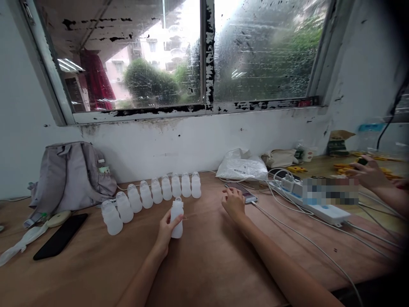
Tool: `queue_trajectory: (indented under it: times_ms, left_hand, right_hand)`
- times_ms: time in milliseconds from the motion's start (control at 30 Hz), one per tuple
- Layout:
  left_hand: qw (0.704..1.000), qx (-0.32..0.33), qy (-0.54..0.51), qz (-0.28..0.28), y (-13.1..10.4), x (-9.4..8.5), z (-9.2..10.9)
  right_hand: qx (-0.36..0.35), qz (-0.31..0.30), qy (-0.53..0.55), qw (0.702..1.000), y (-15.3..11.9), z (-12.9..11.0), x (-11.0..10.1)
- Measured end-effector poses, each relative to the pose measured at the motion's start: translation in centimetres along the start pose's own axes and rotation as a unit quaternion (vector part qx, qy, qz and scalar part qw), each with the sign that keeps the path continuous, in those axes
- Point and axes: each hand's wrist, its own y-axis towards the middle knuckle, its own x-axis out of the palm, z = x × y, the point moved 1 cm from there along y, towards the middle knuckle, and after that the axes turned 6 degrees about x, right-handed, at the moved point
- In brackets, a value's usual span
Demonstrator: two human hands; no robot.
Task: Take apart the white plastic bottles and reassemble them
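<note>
**Bottle in my left hand, phone under my right**

Bottle (177,217) of cloudy white plastic stands upright on the desk (204,264), just in front of the curved row, with my left hand (166,232) wrapped around its lower half, thumb on the near side and fingers curled behind it. I can read no label or print on it. My left forearm comes up from the bottom edge and leans slightly right toward the bottle.

My right hand (234,202) lies palm down on the desk, fingers loosely bent and close together, the fingertips touching the near edge of a smartphone (243,192) that lies flat with its screen up. It grips nothing. What shows on the screen is too small to read. My right forearm stretches in long from the lower right corner.

Behind the held bottle, 9 more bottles (150,196) of the same kind stand in an arc from left to right, each touching or almost touching its neighbour, all unmarked. A white power strip (319,209) with plugged-in chargers lies to the right, its cables trailing across the wood; a blurred patch covers part of it. A white plastic bag (242,168) near the wall carries dark print too blurred to read. At left sit a grey backpack (68,177) and a black phone (60,236) face down. Another person's hand (370,172) works at the far right.
</note>
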Motion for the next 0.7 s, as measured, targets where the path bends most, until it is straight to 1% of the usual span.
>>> queue_trajectory:
  times_ms: [67,133,233,333,433,567,700]
  left_hand:
    - [1.000,-0.010,-0.014,0.018,0.1,-0.1,-0.2]
    - [0.999,-0.017,0.001,0.037,0.3,-0.3,-0.4]
    - [0.998,0.003,0.046,0.041,0.5,-0.4,-0.6]
    - [0.995,0.033,0.085,0.039,0.8,-0.6,-0.7]
    - [0.990,0.047,0.126,0.046,1.0,-0.8,-0.8]
    - [0.985,0.059,0.154,0.046,0.9,-0.9,-0.9]
    - [0.984,0.067,0.160,0.044,1.0,-1.0,-0.8]
  right_hand:
    - [0.023,-0.002,-0.003,1.000,0.6,0.8,-0.3]
    - [0.023,-0.026,0.015,0.999,1.1,1.2,-0.3]
    - [0.002,-0.089,0.066,0.994,1.3,1.3,0.3]
    - [-0.022,-0.150,0.130,0.980,0.6,0.7,1.2]
    - [-0.023,-0.196,0.192,0.961,-0.4,0.1,2.0]
    - [0.009,-0.235,0.281,0.930,-1.1,-0.3,2.5]
    - [0.049,-0.280,0.378,0.881,-1.7,-1.2,2.2]
